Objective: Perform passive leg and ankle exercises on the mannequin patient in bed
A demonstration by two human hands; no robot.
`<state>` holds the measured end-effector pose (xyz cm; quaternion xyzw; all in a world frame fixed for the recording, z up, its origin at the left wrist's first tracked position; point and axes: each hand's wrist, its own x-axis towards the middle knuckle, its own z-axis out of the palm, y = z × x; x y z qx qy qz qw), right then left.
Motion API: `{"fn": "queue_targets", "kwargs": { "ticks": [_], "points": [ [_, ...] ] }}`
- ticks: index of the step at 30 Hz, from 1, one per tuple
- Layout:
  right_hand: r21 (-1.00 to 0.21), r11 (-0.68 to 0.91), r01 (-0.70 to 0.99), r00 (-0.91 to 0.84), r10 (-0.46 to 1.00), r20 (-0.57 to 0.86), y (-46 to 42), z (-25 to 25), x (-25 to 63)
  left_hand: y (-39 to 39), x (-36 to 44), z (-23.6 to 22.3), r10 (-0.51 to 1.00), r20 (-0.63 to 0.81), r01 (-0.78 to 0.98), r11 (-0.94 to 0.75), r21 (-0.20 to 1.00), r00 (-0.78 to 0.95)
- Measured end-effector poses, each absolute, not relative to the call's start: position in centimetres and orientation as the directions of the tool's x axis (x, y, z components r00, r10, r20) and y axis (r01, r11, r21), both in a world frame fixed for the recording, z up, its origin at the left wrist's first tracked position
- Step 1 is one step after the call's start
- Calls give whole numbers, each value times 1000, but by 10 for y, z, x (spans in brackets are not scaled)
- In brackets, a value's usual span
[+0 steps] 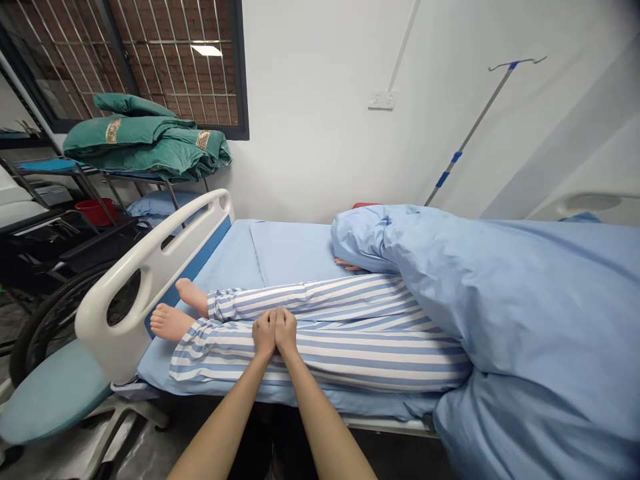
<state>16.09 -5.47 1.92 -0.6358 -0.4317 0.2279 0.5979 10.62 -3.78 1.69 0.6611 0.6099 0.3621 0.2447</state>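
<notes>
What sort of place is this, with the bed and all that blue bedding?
It looks like a hospital ward, or perhaps a nursing training room. There's a hospital bed with a white plastic footboard, a drip stand beside it, and a figure lying in striped patient pyjamas.

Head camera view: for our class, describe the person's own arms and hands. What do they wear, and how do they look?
The left forearm and right forearm are bare, with no sleeve in view. The left hand and right hand wear no gloves, and no watch or bracelet shows.
</notes>
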Motion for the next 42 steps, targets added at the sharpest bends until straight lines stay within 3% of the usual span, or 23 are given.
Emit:
{"fn": "queue_targets", "kwargs": {
  "ticks": [8, 14, 21, 24, 29, 35, 39, 42],
  "points": [
    [-952, 56, 300, 513, 832, 211, -51, 18, 165, -41, 105, 18, 992, 127, 712, -88, 697, -2],
    [-776, -14, 631, 293, 930, 222, -55, 21, 197, -47, 112, 20, 994, 113, 783, -76, 618, 8],
    [-750, -85, 655, 420, 867, 268, -65, 13, 202, -48, 117, 21, 994, 105, 858, -91, 506, 44],
    [-773, -75, 630, 424, 867, 261, -65, 12, 203, -48, 117, 22, 995, 96, 840, -81, 537, 35],
    [-782, -65, 620, 458, 839, 294, -67, 13, 205, -44, 119, 26, 998, 51, 655, -64, 753, 38],
    [-843, -12, 538, 499, 810, 308, -70, 15, 207, -36, 144, 35, 999, 26, 451, -40, 892, 37],
    [-876, -3, 483, 531, 796, 290, -69, 12, 210, -42, 153, 33, 998, 13, 357, -33, 933, 58],
    [-895, -1, 447, 557, 783, 277, -67, 7, 212, -49, 152, 28, 995, 79, 439, -100, 893, 67]
  ]
}}
